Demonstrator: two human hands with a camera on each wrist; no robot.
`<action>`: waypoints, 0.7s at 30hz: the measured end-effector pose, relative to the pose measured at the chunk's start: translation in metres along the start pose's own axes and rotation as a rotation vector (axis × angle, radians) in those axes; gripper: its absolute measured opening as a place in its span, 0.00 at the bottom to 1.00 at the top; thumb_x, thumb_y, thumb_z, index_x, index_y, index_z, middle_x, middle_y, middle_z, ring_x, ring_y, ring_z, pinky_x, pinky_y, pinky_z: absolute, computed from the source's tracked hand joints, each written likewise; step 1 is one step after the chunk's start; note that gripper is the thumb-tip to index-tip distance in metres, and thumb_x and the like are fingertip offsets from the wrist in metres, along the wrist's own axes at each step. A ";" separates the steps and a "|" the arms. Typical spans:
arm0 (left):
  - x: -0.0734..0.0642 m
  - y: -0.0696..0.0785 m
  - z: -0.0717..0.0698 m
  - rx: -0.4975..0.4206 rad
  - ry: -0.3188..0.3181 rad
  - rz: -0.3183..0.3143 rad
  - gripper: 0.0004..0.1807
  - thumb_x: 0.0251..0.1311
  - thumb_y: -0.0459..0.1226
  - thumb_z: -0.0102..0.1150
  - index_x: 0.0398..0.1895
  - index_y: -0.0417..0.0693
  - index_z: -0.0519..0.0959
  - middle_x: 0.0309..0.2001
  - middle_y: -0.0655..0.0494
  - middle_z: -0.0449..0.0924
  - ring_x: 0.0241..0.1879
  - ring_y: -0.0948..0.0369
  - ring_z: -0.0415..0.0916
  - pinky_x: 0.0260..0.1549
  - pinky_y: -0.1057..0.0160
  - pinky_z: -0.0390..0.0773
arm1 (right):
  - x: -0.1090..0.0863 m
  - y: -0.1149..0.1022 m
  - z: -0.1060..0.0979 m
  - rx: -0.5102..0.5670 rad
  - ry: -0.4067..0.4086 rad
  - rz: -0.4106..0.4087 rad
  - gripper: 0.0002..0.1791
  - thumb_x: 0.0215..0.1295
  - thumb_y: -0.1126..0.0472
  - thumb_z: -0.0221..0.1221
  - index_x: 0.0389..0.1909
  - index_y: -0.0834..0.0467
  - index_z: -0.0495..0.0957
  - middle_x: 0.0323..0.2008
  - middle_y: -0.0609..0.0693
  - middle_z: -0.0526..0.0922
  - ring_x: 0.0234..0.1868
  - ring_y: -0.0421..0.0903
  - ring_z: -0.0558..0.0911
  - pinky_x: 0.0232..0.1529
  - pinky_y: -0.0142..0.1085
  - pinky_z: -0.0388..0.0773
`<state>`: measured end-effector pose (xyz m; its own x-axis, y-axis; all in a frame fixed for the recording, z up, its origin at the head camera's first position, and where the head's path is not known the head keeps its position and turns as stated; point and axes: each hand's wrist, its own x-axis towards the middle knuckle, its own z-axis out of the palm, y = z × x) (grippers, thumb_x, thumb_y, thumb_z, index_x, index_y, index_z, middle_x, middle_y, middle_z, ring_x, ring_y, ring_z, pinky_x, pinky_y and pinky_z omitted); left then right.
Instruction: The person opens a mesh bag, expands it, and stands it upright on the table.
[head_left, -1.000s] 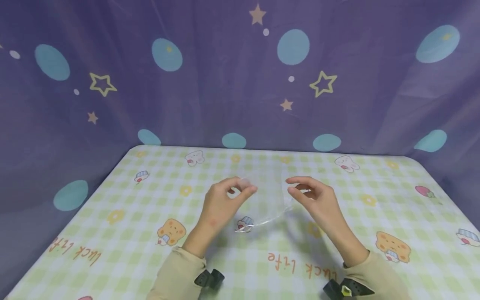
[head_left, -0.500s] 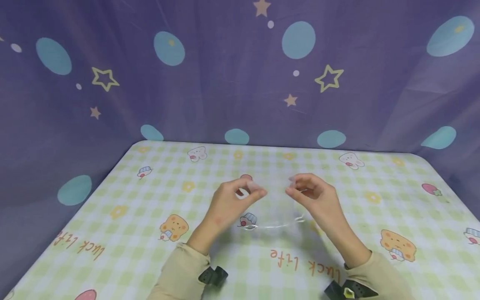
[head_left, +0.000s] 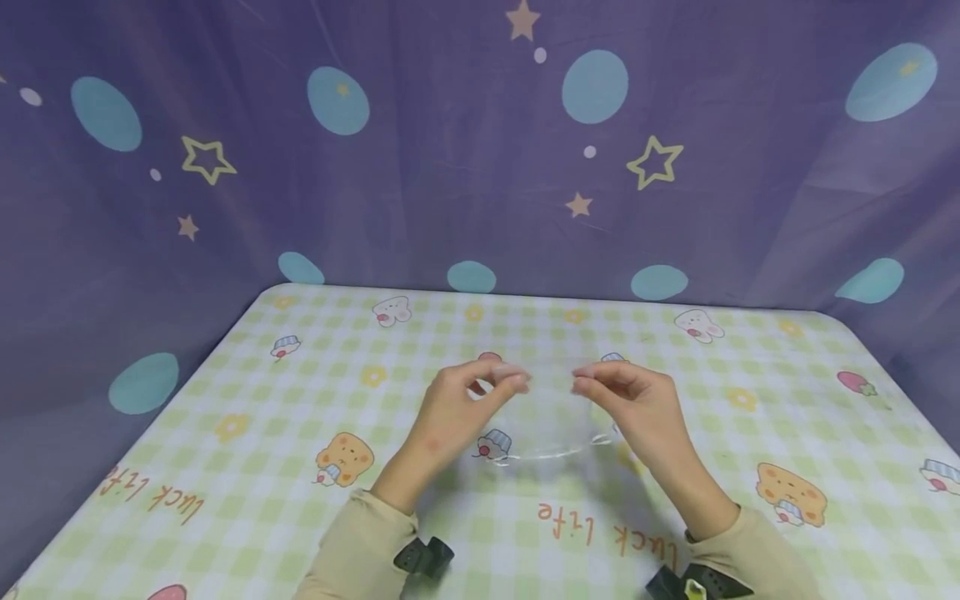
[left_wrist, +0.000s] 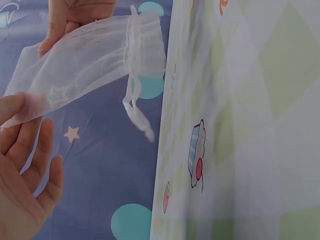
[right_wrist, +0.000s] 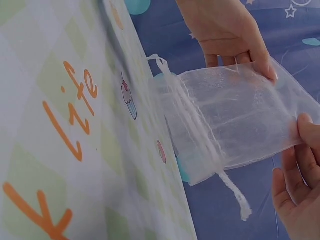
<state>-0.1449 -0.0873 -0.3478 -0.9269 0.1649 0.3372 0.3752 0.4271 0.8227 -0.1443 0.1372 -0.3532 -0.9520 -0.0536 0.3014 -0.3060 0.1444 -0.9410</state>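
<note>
A sheer white drawstring organza bag [right_wrist: 235, 105] hangs between both hands above the table, its gathered drawstring end lowest. My left hand [head_left: 455, 412] pinches one side of the bag near its closed end, thumb on the near face. My right hand [head_left: 637, 410] pinches the opposite side at about the same height. In the left wrist view the white drawstring [left_wrist: 134, 95] dangles in a loop from the gathered neck. Through the thin mesh the backdrop shows, and I see nothing inside the bag.
A table with a green-and-white checked cloth [head_left: 262, 533] printed with cartoon figures lies below the hands. Behind it hangs a purple curtain [head_left: 465, 200] with stars and blue spots. Dark straps [head_left: 425, 558] sit on the sleeved wrists.
Both hands have come closer together. The right hand's fingertips, apart a second ago, now pinch the bag's side. The bag's lower edge hangs more level than before.
</note>
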 end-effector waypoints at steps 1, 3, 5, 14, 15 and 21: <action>0.000 0.000 0.000 0.000 0.001 0.004 0.08 0.64 0.46 0.65 0.39 0.56 0.88 0.36 0.69 0.86 0.54 0.66 0.77 0.44 0.59 0.78 | 0.000 0.000 0.000 -0.005 -0.001 0.000 0.11 0.62 0.63 0.68 0.40 0.67 0.85 0.37 0.49 0.87 0.38 0.39 0.85 0.44 0.30 0.80; 0.001 0.000 0.000 0.000 0.003 0.007 0.07 0.64 0.46 0.65 0.38 0.56 0.88 0.35 0.70 0.86 0.54 0.66 0.77 0.43 0.59 0.78 | 0.000 0.000 0.000 -0.011 -0.001 -0.001 0.11 0.62 0.63 0.68 0.40 0.67 0.85 0.37 0.48 0.87 0.38 0.39 0.84 0.43 0.30 0.80; 0.001 -0.001 0.000 0.000 0.007 0.002 0.06 0.62 0.45 0.66 0.37 0.56 0.88 0.34 0.70 0.86 0.54 0.67 0.77 0.43 0.60 0.78 | 0.000 0.001 0.000 -0.009 -0.008 0.001 0.11 0.63 0.63 0.67 0.42 0.67 0.85 0.38 0.47 0.87 0.39 0.39 0.84 0.44 0.30 0.79; 0.001 0.000 0.002 -0.024 -0.012 -0.007 0.03 0.58 0.42 0.71 0.33 0.56 0.87 0.34 0.70 0.86 0.41 0.68 0.80 0.43 0.57 0.78 | -0.001 0.002 0.002 0.080 -0.094 0.006 0.04 0.64 0.65 0.66 0.36 0.62 0.83 0.39 0.47 0.86 0.42 0.44 0.85 0.48 0.34 0.80; 0.001 0.000 0.002 -0.025 -0.018 -0.007 0.03 0.58 0.42 0.71 0.33 0.56 0.87 0.34 0.70 0.85 0.37 0.68 0.79 0.43 0.57 0.78 | -0.001 0.002 0.003 0.082 -0.096 0.007 0.04 0.64 0.65 0.66 0.34 0.63 0.83 0.38 0.48 0.86 0.41 0.44 0.85 0.47 0.34 0.80; -0.002 0.002 0.002 -0.019 -0.063 -0.007 0.05 0.58 0.44 0.70 0.33 0.56 0.86 0.34 0.70 0.84 0.35 0.69 0.78 0.43 0.58 0.77 | -0.002 0.001 0.004 0.076 -0.080 -0.007 0.08 0.65 0.65 0.65 0.32 0.67 0.81 0.36 0.50 0.86 0.39 0.44 0.85 0.47 0.34 0.80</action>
<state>-0.1427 -0.0846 -0.3480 -0.9281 0.2176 0.3021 0.3679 0.4114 0.8339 -0.1425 0.1334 -0.3551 -0.9452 -0.1337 0.2979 -0.3088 0.0689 -0.9486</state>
